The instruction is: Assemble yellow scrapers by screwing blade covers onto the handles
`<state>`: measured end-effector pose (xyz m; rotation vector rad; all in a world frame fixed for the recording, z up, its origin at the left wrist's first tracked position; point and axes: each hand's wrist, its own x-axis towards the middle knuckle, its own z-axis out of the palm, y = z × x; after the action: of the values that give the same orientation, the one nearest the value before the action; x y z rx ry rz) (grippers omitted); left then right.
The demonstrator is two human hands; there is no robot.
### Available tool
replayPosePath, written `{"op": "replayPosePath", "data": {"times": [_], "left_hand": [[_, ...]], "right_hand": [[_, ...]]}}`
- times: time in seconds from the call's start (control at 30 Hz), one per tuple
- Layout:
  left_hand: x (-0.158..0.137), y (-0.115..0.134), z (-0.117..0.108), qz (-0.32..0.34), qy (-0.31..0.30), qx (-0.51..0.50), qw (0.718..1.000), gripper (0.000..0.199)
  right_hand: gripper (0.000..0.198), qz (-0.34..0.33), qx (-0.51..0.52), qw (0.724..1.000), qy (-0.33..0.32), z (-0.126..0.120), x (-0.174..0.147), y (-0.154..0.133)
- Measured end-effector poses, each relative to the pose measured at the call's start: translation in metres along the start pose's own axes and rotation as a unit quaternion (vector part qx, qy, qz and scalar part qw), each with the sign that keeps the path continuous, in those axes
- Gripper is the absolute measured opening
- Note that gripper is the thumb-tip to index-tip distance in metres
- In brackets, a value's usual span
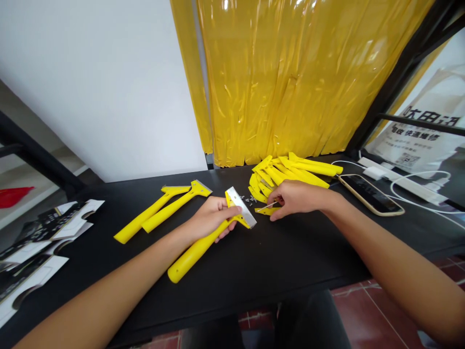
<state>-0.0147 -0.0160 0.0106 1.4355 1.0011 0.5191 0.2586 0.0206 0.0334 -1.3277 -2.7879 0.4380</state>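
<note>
The black table [283, 261] runs out of view on the right. Behind it hangs a yellow strip curtain [290, 82], cut off by the top edge. Printed card sheets [39, 247] overlap at the left, partly outside the frame. Near the table's back, a pile of yellow handles and plates [308, 167] lies so tangled that its count cannot be told; the right hand covers part of it. Two yellow scrapers [165, 208] lie side by side left of the hands. The held scraper [203, 248] is over the table's middle, its metal-faced head in the left hand [214, 215], thumb closed over the front, other fingers partly hidden behind. The right hand [286, 198] is pinched shut around a thin metal tool [267, 207], whose other end is hidden. Beneath its tip shows a loose yellow plate [260, 212]. Small screws [250, 199] lie scattered between the hands, too tiny to count.
</note>
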Motion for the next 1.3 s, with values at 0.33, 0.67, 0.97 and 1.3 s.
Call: {"op": "replayPosePath", "data": {"times": [0.33,0.67,0.97,1.3], "left_hand": [[0.0,-0.002,-0.001,0.0,0.004,-0.004,1.0,0.036],[0.001,-0.001,0.0,-0.008,0.001,0.002,1.0,0.039],[0.0,-0.002,-0.001,0.001,-0.006,0.001,1.0,0.034],[0.001,-0.003,-0.001,0.003,-0.011,0.01,1.0,0.034]], "right_hand": [[0.043,0.021,-0.01,1.0,-0.003,0.003,0.001,0.01],[0.034,0.03,0.017,0.999,-0.009,0.01,0.002,0.019],[0.023,0.095,-0.012,0.995,0.008,0.008,0.002,0.013],[0.041,0.022,0.239,0.966,0.098,-0.005,-0.002,0.002]]}}
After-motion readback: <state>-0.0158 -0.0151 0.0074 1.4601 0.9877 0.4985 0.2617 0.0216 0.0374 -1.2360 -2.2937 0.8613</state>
